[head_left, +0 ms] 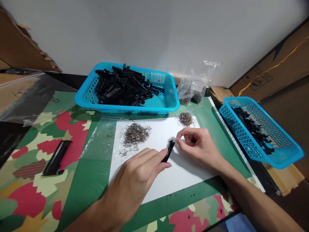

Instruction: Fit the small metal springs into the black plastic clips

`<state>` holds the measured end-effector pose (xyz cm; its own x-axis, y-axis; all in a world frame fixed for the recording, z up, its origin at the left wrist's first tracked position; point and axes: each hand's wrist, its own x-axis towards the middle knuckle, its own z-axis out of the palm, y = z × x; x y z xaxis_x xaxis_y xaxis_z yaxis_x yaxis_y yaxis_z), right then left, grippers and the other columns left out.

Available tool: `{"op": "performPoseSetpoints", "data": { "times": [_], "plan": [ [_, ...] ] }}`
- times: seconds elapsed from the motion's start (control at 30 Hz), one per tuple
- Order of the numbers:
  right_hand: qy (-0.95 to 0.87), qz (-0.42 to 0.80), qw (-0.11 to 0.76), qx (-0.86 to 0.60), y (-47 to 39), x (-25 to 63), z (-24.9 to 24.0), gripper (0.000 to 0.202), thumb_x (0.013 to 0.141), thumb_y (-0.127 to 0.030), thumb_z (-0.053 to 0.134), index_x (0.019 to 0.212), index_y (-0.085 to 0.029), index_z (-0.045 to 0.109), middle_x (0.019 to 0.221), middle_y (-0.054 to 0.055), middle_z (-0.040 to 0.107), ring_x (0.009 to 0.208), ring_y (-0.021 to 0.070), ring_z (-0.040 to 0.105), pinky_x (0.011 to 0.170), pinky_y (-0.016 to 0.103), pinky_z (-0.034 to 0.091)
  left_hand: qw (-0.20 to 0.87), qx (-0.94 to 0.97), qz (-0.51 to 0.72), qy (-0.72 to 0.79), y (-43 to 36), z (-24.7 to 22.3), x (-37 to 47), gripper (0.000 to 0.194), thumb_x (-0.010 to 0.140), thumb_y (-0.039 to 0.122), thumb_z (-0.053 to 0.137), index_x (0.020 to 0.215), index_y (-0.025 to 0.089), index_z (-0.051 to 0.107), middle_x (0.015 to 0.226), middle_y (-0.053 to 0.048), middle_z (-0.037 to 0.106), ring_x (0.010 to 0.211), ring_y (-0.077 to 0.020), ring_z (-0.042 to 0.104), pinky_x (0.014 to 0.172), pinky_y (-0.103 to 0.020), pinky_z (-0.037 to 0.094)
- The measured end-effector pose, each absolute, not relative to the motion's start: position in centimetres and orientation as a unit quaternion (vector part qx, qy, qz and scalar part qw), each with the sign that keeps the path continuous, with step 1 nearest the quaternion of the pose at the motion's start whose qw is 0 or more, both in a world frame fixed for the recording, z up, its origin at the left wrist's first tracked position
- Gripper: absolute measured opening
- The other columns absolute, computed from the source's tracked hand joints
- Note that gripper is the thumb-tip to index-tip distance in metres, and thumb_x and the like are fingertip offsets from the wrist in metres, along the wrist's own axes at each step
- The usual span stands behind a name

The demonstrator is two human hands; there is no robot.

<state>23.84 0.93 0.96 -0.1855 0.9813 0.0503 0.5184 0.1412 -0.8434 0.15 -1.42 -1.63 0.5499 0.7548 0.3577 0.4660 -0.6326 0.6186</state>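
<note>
My left hand (145, 167) grips a small black plastic part (169, 150) between thumb and fingers, tilted above a white sheet of paper (154, 190). Close to its upper end is my right hand (198, 143), thumb and index fingertip pinched together; whatever lies between them is too small to make out. On the paper, beyond my left hand, spreads a pile of small bent metal wire springs (136, 133). A second, smaller pile of metal pieces (185, 119) lies past my right hand.
A blue basket (125, 109) of black plastic parts stands at the back. Another blue basket (277, 161) with smaller black pieces is at the right. Clear bags (196, 88) lean by the wall. A longer black part (57, 158) rests on the patterned cloth at left.
</note>
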Motion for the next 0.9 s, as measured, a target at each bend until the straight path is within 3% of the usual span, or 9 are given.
{"op": "performPoseSetpoints", "data": {
  "times": [0.2,0.63,0.9],
  "plan": [
    [-0.721,0.320,0.267,-0.554,0.7,24.0,0.8,0.011,0.091,-0.023,0.066,0.084,-0.018,0.071,0.056,-0.008,0.039,0.053,0.0087,0.033,0.053,0.025,0.027,0.234,0.854,0.307,0.349,-1.6,-1.3,0.4,0.026,0.105,0.019,0.063,0.130,0.017,0.070,0.089,-0.004,0.071,0.085,-0.0204,0.067,0.075,-0.033,0.052],
    [-0.782,0.221,0.238,-0.532,0.3,24.2,0.6,0.014,0.092,-0.023,0.063,0.087,-0.018,0.075,0.053,-0.006,0.047,0.047,0.0080,0.035,0.051,0.025,0.029,0.240,0.855,0.287,0.359,-1.7,-0.9,0.6,0.029,0.107,0.023,0.059,0.133,0.019,0.070,0.085,-0.003,0.068,0.078,-0.0175,0.066,0.070,-0.029,0.051],
    [-0.807,0.157,0.237,-0.517,-0.2,24.4,0.9,0.016,0.094,-0.022,0.064,0.083,-0.018,0.075,0.051,-0.006,0.046,0.045,0.0076,0.035,0.048,0.025,0.030,0.270,0.844,0.258,0.384,-2.1,-0.2,0.9,0.018,0.104,0.021,0.065,0.117,0.018,0.076,0.081,-0.001,0.064,0.076,-0.0159,0.065,0.067,-0.026,0.051]
  ]
}}
